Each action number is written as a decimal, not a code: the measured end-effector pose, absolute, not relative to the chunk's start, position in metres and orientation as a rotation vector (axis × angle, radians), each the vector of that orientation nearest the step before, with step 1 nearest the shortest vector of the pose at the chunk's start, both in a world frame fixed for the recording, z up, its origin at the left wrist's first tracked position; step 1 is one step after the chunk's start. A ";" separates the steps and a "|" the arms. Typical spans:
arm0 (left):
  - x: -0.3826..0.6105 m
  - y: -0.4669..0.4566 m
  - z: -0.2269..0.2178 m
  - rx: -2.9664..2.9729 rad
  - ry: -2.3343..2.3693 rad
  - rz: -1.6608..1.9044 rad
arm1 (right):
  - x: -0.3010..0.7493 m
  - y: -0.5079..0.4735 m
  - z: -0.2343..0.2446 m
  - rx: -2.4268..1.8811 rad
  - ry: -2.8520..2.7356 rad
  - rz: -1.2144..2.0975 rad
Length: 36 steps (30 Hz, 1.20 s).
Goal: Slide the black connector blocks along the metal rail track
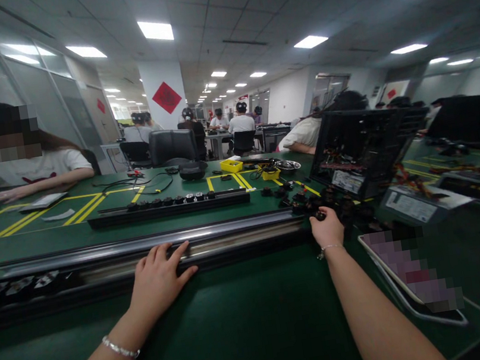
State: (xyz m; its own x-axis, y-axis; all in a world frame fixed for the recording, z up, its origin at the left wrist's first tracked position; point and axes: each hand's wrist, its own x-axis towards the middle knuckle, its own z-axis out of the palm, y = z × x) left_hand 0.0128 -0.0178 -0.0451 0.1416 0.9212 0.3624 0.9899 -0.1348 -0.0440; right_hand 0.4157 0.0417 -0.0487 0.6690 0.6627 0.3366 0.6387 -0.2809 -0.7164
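My left hand (158, 279) lies with spread fingers on a long black channel (241, 246) with a pale inner strip. Several black modules (34, 284) with whitish parts sit inside its left end. Right behind runs a shiny metal rail (141, 243), parallel to the channel. My right hand (328, 228) is at the channel's right end, its fingers closed round a small black part (320, 215), mostly hidden by them. A heap of similar black parts (352, 208) lies just beyond and to the right of that hand.
A shorter black rail (167, 210) bearing a row of black pieces lies farther back. To the right stand an open computer case (353, 151) and a power supply (413, 205). A phone-like slab (410, 275) lies near my right forearm. Co-workers sit across the green table (254, 334).
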 end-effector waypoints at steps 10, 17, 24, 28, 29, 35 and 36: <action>0.011 -0.017 -0.049 -2.141 -1.817 -0.385 | 0.448 0.036 -0.048 -1.932 -0.905 -0.344; -0.001 -0.017 -0.051 -2.141 -1.783 -0.498 | 0.463 0.044 -0.065 -1.915 -0.835 -0.400; -0.059 -0.022 -0.030 -1.673 -1.986 -0.633 | 0.470 0.056 -0.073 -1.862 -0.918 -0.328; -0.097 -0.029 -0.025 -1.455 -2.170 -0.643 | 0.470 0.056 -0.071 -1.918 -0.981 -0.294; -0.105 -0.029 -0.026 -1.430 -2.215 -0.632 | 0.469 0.056 -0.071 -1.942 -0.990 -0.282; -0.133 -0.022 -0.034 -1.385 -2.345 -0.422 | 0.464 0.055 -0.073 -1.984 -0.899 -0.207; -0.134 -0.020 -0.034 -1.396 -2.356 -0.382 | 0.463 0.055 -0.073 -1.987 -0.890 -0.203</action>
State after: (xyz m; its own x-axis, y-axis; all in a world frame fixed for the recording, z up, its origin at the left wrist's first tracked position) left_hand -0.1342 -0.0205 -0.0341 -0.4378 0.7794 0.4482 0.8810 0.4713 0.0411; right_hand 0.4626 0.0548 -0.0728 0.7250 0.5078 0.4652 0.6592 -0.3160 -0.6824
